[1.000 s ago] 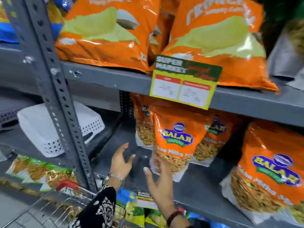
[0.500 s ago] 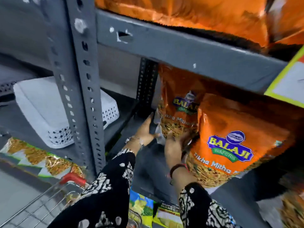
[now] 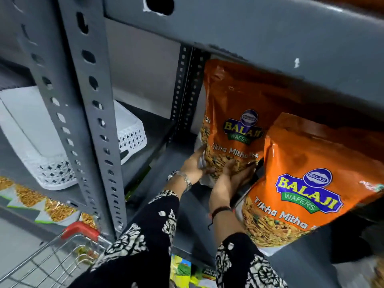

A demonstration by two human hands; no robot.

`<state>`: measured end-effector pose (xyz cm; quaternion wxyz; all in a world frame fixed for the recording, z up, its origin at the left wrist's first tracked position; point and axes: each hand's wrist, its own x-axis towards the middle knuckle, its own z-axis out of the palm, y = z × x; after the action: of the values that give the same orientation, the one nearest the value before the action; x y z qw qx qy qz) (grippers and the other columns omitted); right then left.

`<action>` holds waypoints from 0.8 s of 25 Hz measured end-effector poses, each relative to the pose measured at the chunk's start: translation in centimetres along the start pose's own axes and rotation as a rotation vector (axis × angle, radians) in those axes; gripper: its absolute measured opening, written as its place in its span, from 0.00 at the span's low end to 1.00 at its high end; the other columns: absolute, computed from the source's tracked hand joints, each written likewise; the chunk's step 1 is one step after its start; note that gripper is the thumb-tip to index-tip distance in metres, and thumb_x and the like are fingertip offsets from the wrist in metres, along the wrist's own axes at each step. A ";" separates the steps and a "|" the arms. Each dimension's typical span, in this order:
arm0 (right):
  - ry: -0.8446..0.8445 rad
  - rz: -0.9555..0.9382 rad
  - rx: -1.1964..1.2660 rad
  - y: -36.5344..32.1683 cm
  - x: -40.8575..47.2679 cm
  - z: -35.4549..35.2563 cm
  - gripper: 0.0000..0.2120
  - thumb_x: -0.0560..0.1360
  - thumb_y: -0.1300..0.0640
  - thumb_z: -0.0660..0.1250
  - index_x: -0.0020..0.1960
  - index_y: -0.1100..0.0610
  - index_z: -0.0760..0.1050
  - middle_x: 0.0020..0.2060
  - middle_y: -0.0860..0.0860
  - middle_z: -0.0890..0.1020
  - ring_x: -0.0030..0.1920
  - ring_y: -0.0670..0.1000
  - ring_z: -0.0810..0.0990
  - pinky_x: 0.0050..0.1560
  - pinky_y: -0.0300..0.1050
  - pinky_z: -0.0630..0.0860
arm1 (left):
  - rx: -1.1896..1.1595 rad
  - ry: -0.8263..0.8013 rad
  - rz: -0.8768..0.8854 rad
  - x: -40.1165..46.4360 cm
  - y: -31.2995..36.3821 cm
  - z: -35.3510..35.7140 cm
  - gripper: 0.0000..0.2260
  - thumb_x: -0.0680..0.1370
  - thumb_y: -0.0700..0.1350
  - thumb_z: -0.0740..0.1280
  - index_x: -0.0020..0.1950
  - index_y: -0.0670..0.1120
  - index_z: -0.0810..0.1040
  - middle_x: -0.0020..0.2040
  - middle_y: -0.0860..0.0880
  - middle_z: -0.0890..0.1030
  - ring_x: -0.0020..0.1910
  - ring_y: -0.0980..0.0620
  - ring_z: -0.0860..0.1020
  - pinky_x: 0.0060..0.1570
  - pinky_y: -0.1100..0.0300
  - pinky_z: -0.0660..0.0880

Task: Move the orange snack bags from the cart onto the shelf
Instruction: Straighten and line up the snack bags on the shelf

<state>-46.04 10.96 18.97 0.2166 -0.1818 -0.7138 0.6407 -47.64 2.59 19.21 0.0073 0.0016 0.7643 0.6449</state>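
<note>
An orange Balaji snack bag (image 3: 230, 113) stands upright at the back left of the grey shelf (image 3: 164, 163). My left hand (image 3: 194, 166) grips its lower left corner. My right hand (image 3: 234, 175) grips its bottom edge from the front. A second orange snack bag (image 3: 307, 183) stands nearer me to the right, partly overlapping the first. The wire cart (image 3: 52, 260) with a red handle sits at the lower left; what it holds is not visible.
A perforated grey upright post (image 3: 87, 113) stands left of my arms. A white plastic basket (image 3: 41, 142) lies on the neighbouring shelf. The upper shelf beam (image 3: 259, 34) hangs low overhead. Snack packets (image 3: 37, 202) hang along the lower left, and more packets (image 3: 180, 271) sit below.
My view has moved closer under the upper shelf. Both hands went from open in front of the shelf to gripping the base of the rear orange bag.
</note>
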 end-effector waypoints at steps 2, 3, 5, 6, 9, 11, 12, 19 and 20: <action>-0.052 -0.045 -0.007 0.7 -0.6 -0.1 0.35 0.70 0.38 0.54 0.72 0.46 0.46 0.75 0.54 0.50 0.74 0.56 0.51 0.73 0.61 0.53 | -0.010 -0.010 0.021 -0.1 -0.1 -1.3 0.34 0.71 0.33 0.67 0.72 0.45 0.54 0.72 0.42 0.64 0.71 0.45 0.62 0.70 0.60 0.63; -0.091 -0.071 -0.004 0.9 -0.9 -0.1 0.33 0.72 0.42 0.57 0.72 0.47 0.48 0.75 0.54 0.52 0.74 0.56 0.52 0.73 0.61 0.53 | -0.009 0.000 0.006 -0.2 -0.1 -2.1 0.34 0.71 0.34 0.67 0.72 0.46 0.54 0.72 0.43 0.64 0.71 0.46 0.61 0.72 0.51 0.60; -0.148 -0.091 0.007 1.3 -1.3 -0.2 0.31 0.74 0.56 0.61 0.72 0.50 0.50 0.74 0.57 0.54 0.73 0.56 0.54 0.73 0.60 0.54 | -0.010 0.031 -0.031 -0.5 -0.2 -3.5 0.33 0.73 0.34 0.65 0.73 0.47 0.52 0.73 0.45 0.61 0.73 0.48 0.59 0.74 0.47 0.56; -0.163 -0.079 -0.016 1.4 -1.3 -0.3 0.33 0.73 0.59 0.63 0.72 0.50 0.48 0.74 0.57 0.52 0.73 0.56 0.53 0.73 0.60 0.53 | -0.034 0.028 -0.024 -0.7 -0.3 -4.0 0.34 0.73 0.34 0.65 0.73 0.47 0.51 0.74 0.45 0.60 0.73 0.48 0.58 0.74 0.46 0.54; -0.256 0.009 -0.095 2.0 -0.5 -0.5 0.43 0.71 0.56 0.67 0.72 0.47 0.39 0.75 0.54 0.44 0.75 0.54 0.43 0.74 0.61 0.47 | -0.071 0.005 -0.007 -1.4 0.3 -3.8 0.37 0.71 0.34 0.67 0.73 0.46 0.49 0.74 0.45 0.60 0.72 0.49 0.59 0.74 0.48 0.55; -0.383 0.030 -0.011 2.3 -0.4 -0.7 0.43 0.71 0.57 0.67 0.72 0.48 0.38 0.75 0.52 0.46 0.75 0.52 0.46 0.75 0.57 0.47 | -0.045 0.063 -0.004 -1.3 0.6 -3.3 0.39 0.69 0.35 0.69 0.73 0.45 0.50 0.71 0.45 0.64 0.71 0.49 0.62 0.72 0.52 0.58; -0.419 0.019 0.031 2.5 -0.4 -0.7 0.42 0.71 0.59 0.67 0.72 0.48 0.41 0.75 0.51 0.49 0.74 0.52 0.50 0.74 0.56 0.50 | -0.034 0.102 0.005 -1.1 0.5 -3.2 0.38 0.69 0.35 0.70 0.72 0.45 0.51 0.70 0.44 0.66 0.70 0.48 0.63 0.72 0.50 0.59; -0.371 0.019 0.037 2.8 0.0 -0.7 0.41 0.67 0.62 0.71 0.71 0.51 0.50 0.73 0.54 0.57 0.73 0.53 0.56 0.72 0.55 0.56 | 0.060 0.210 0.017 -0.1 -0.2 -3.5 0.32 0.69 0.38 0.70 0.69 0.45 0.58 0.70 0.41 0.66 0.69 0.45 0.64 0.71 0.42 0.61; -0.373 0.012 0.046 2.7 -0.1 -0.7 0.41 0.67 0.63 0.71 0.71 0.51 0.50 0.73 0.54 0.57 0.73 0.53 0.56 0.72 0.54 0.56 | 0.052 0.209 0.025 -0.1 -0.2 -3.5 0.32 0.70 0.38 0.70 0.70 0.45 0.58 0.70 0.42 0.65 0.70 0.45 0.63 0.71 0.42 0.60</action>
<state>-45.66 11.81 16.39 0.0806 -0.0591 -0.7255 0.6809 -47.56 -0.87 19.60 -0.0805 -0.0560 0.7773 0.6214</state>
